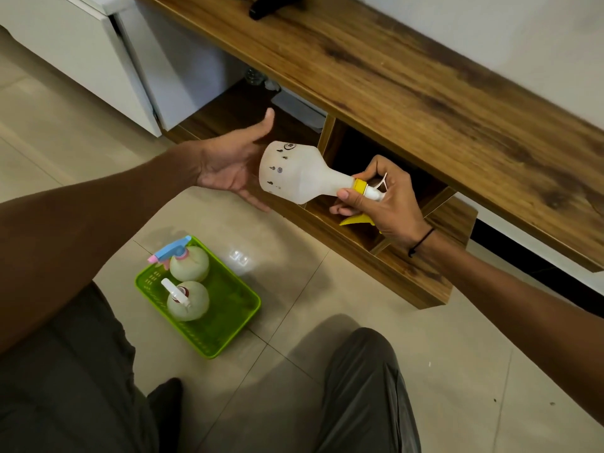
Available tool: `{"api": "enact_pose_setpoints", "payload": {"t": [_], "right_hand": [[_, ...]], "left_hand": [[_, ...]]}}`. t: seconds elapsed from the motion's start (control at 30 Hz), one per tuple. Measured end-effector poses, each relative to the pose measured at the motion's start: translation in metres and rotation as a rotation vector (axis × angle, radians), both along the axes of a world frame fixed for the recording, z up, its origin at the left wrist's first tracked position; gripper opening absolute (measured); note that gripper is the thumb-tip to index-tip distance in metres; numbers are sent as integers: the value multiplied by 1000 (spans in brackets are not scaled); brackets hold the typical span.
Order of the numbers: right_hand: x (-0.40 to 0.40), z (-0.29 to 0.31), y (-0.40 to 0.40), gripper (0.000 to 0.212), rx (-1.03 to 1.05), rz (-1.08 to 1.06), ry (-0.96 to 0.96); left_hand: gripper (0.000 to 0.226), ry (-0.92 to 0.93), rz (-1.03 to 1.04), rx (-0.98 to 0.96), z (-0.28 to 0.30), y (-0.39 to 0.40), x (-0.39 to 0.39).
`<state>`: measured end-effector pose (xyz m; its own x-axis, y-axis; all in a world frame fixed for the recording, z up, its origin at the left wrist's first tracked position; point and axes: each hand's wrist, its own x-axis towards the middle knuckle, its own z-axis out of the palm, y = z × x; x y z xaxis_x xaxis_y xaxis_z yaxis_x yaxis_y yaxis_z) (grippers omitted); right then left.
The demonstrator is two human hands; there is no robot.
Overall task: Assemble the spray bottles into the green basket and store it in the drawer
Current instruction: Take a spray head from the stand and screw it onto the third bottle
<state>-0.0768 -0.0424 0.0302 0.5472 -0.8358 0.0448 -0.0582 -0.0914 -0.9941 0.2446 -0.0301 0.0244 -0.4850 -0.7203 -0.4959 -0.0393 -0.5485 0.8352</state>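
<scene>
Bringing the third bottle down to the basket

Holding the white spray bottle (295,173) sideways in the air, the right hand (380,199) has its fingers (346,193) clamped around the neck at the yellow collar (360,186), with the yellow trigger (356,220) poking out below the palm. The bottle's wide base points toward the left hand (232,165), which is spread open and empty just beside that base, not clearly touching it. Both hang in front of the open wooden drawer (385,230) set under the wooden shelf (408,80).

Down on the tiled floor (327,289), well apart from the hands, sits the green basket (228,322). Two round bottles already stand in its left half: one with a blue and pink trigger head (173,253), one with a white head (176,291). The right half looks free.

To do this step well, I would let the left palm cup the base so the weight is shared, then turn the bottle upright before lowering it, since a neck-only grip lets the body swing. Aim for the free half, nozzle turned away from the other two heads so they do not tangle. Set it flat on the basket floor, and release only once it stands alone. The basket is light and could slide on tile if nudged.
</scene>
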Motion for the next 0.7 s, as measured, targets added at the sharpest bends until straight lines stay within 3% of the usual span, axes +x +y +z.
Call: {"api": "enact_pose_setpoints", "payload": {"t": [0.1, 0.17, 0.23, 0.33, 0.43, 0.53, 0.63, 0.7], "right_hand": [[-2, -1, 0, 29, -34, 7, 28], [-4, -1, 0, 28, -12, 9, 33], [-4, -2, 0, 28, 6, 1, 26], [1, -1, 1, 29, 8, -3, 1], [6, -1, 2, 30, -7, -9, -2], [4, -2, 2, 29, -11, -16, 13], [0, -3, 1, 28, 18, -38, -6], [1, -2, 0, 27, 9, -36, -7]], "left_hand": [[83, -133, -69, -60, -2, 1, 6], [73, -114, -47, -149, -4, 3, 7], [83, -44, -28, -206, -4, 7, 6], [85, 44, 70, -146, -5, 7, -1], [82, -87, 49, -52, 2, 5, -5], [70, -104, 31, -117, 0, 4, 1], [90, 3, 66, -194, 0, 5, 7], [91, 30, 63, -114, -2, 3, 4]]}}
